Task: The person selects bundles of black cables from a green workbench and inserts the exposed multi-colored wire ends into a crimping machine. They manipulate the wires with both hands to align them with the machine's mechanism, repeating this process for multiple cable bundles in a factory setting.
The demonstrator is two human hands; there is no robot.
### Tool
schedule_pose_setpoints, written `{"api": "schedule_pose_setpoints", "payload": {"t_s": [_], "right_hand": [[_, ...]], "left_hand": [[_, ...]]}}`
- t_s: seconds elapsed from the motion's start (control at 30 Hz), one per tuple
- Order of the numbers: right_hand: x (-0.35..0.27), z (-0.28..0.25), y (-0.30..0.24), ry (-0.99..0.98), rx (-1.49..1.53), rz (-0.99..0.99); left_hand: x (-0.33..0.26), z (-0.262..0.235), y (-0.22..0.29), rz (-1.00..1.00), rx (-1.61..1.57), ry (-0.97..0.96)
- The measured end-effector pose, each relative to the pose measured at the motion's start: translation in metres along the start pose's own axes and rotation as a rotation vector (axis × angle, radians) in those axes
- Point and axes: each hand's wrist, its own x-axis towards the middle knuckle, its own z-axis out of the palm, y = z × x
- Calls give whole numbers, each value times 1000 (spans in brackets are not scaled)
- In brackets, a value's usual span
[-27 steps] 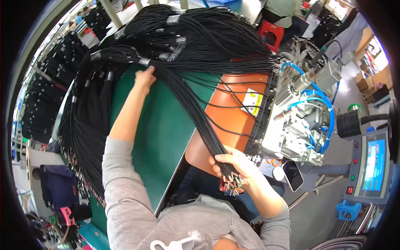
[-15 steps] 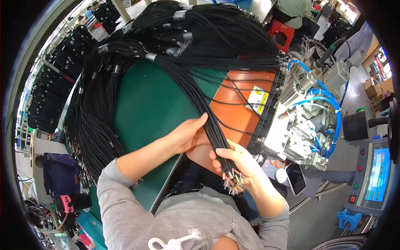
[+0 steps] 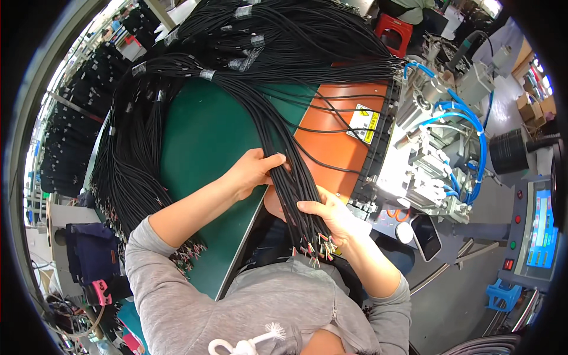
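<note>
A thick bundle of black cables (image 3: 278, 160) runs from the far pile down across the green table (image 3: 201, 136) toward me. My left hand (image 3: 251, 171) grips the bundle from the left, just above my right hand (image 3: 331, 216). That hand clamps the cable ends, where stripped coloured wire tips (image 3: 313, 245) stick out below the fingers. Both hands sit over the table's near edge, beside the orange machine bed (image 3: 337, 148).
A metal machine (image 3: 426, 148) with blue air hoses stands to the right. A control panel with a screen (image 3: 535, 228) is at the far right. More black cable bundles (image 3: 127, 171) hang over the table's left side. A phone (image 3: 426, 236) lies near the machine.
My left hand slid down the bundle from the far end of the table until it met my right hand. The right hand kept its hold on the cable ends.
</note>
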Motion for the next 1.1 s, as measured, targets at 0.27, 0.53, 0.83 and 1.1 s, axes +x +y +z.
{"api": "schedule_pose_setpoints", "payload": {"t_s": [0.27,0.53,0.83,1.1], "right_hand": [[10,4,7,-5,229,-84],[-13,-13,-4,-129,426,-42],[-95,-14,11,53,-111,-308],[-113,-33,34,921,-800,-852]], "left_hand": [[-12,15,3,45,-540,-21],[-23,-60,0,390,777,-16],[13,79,3,1744,1204,-548],[36,112,-8,1673,962,-591]]}}
